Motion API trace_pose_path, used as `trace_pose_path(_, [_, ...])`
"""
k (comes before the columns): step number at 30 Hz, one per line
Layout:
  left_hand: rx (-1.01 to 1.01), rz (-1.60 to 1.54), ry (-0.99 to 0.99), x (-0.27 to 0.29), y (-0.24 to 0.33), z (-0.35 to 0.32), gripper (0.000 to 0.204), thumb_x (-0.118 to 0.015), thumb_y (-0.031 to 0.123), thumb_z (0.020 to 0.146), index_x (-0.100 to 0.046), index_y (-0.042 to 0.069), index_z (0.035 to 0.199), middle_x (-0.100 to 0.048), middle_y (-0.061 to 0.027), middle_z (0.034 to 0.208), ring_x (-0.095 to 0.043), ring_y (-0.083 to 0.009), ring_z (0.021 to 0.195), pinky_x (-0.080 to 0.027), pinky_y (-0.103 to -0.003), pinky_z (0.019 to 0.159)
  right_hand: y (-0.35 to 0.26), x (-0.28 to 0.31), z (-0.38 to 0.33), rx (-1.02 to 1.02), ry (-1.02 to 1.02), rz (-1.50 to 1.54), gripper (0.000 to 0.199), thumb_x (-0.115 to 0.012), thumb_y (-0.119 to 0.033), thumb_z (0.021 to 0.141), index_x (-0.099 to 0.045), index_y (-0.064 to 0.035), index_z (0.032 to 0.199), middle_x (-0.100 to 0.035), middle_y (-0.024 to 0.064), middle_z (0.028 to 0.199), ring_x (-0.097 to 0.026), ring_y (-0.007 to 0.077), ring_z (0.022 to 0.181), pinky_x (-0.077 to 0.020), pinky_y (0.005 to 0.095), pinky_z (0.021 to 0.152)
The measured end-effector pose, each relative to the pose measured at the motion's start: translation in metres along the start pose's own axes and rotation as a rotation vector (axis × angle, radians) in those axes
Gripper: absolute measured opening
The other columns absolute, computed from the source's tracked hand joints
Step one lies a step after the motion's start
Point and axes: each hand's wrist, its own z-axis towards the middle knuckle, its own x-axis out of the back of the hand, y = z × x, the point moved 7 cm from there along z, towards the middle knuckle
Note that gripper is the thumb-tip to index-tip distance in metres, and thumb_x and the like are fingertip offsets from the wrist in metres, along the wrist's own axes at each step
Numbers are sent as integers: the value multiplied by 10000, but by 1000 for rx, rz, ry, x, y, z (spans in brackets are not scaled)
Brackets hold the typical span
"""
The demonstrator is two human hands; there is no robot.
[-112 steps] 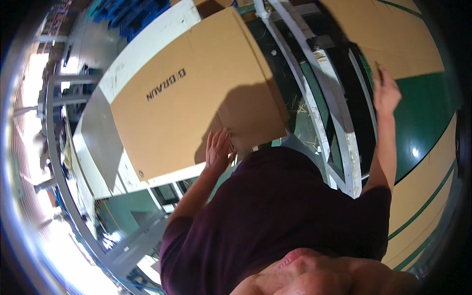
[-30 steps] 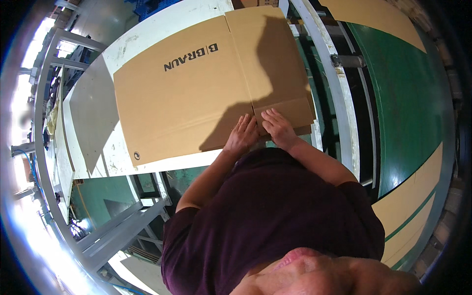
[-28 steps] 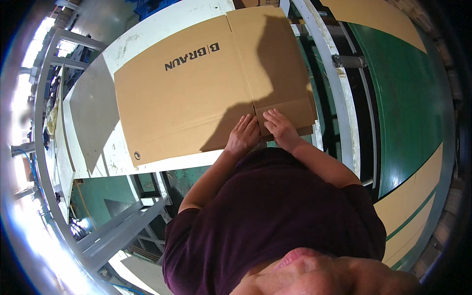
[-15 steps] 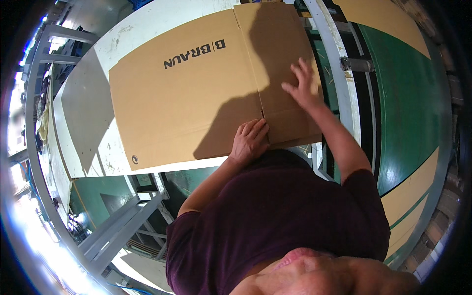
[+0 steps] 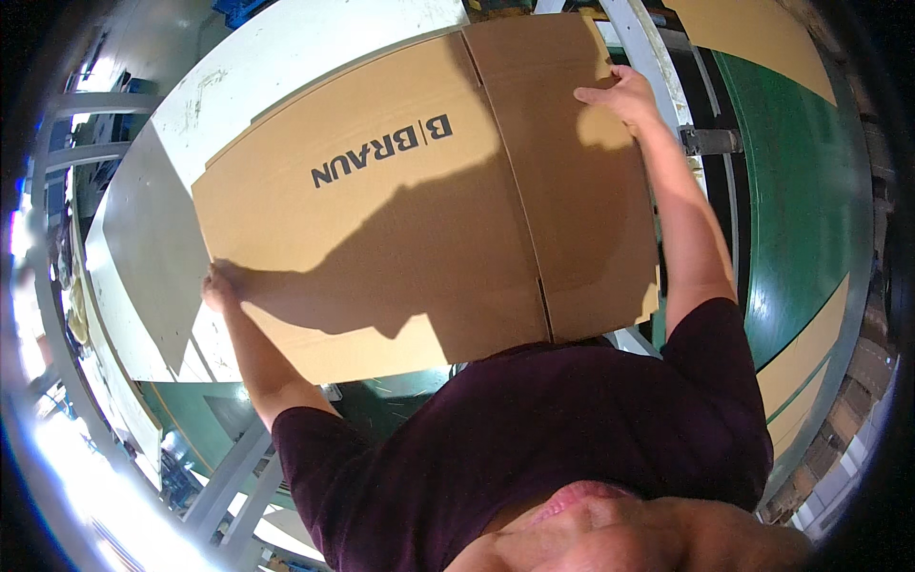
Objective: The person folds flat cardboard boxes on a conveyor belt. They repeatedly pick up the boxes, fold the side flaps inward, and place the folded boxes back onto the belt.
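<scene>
A flattened brown cardboard box [image 5: 381,229] lies before me, with dark printing near its far side and a fold line running lengthwise toward me at right. My left hand [image 5: 219,289] is closed on its left edge, the fingertips partly hidden. At the far right edge, my right hand [image 5: 631,100] grips the cardboard, its thumb stretched over the top face and the other fingers mostly hidden at the edge. The near edge of the box reaches my body. Shadows of my arms and upper body fall across the cardboard.
Under the box is a white tabletop [image 5: 224,91]. A pale metal rail [image 5: 658,48] with a bracket [image 5: 713,141] runs along the right. Beyond it are a green surface [image 5: 796,210] and more cardboard [image 5: 762,38]. Grey metal framing [image 5: 224,486] stands at lower left.
My left hand has moved from the near fold to the left edge. My right hand has gone from above the right panel to the far right edge. The box has shifted toward me.
</scene>
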Motion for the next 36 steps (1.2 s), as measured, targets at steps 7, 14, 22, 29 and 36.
trace_pose_path(7, [183, -182, -243, -31, -10, 43, 790, -379, 680, 828, -646, -35, 1030, -634, -240, 1008, -579, -315, 1029, -428, -419, 904, -19, -6, -33, 54, -94, 216, 669, -836, -205, 612, -509, 21, 1149, -630, 111, 1041, -601, 203, 982, -465, 322, 872])
trace_pose_path(14, [108, 54, -140, 6, 38, 0, 763, -307, 659, 859, -655, 3, 1033, -621, -234, 1057, -571, -362, 1040, -437, -448, 888, -16, -11, -31, 114, 53, 70, 690, -860, -311, 559, -562, 1, 1098, -661, 82, 1020, -633, 181, 929, -468, 291, 838])
trace_pose_path(22, [-675, -111, 247, 45, 134, -153, 243, -550, 221, 834, -608, 5, 928, -627, -177, 956, -589, -374, 892, -462, -445, 817, -35, 4, -43, 59, 157, -354, 902, -787, -543, 581, -499, 42, 1205, -606, 183, 1132, -602, 251, 1025, -470, 347, 869])
trace_pose_path(29, [-1406, -519, -726, 100, 223, -499, 681, -746, 282, 683, -478, 71, 1272, -405, -144, 1366, -326, -329, 1307, -227, -495, 1091, -2, 0, -73, 77, 480, -442, 814, -677, -652, 625, -548, -54, 1161, -556, 195, 1078, -561, 360, 993, -482, 439, 797])
trace_pose_path(36, [-1584, -634, -448, 112, 235, -584, 591, -730, 264, 668, -542, 37, 1180, -479, -168, 1271, -425, -343, 1217, -331, -493, 1035, 19, 4, -75, 13, 493, -378, 479, -549, -474, 833, -587, -88, 1113, -597, 183, 1040, -594, 339, 954, -491, 442, 777])
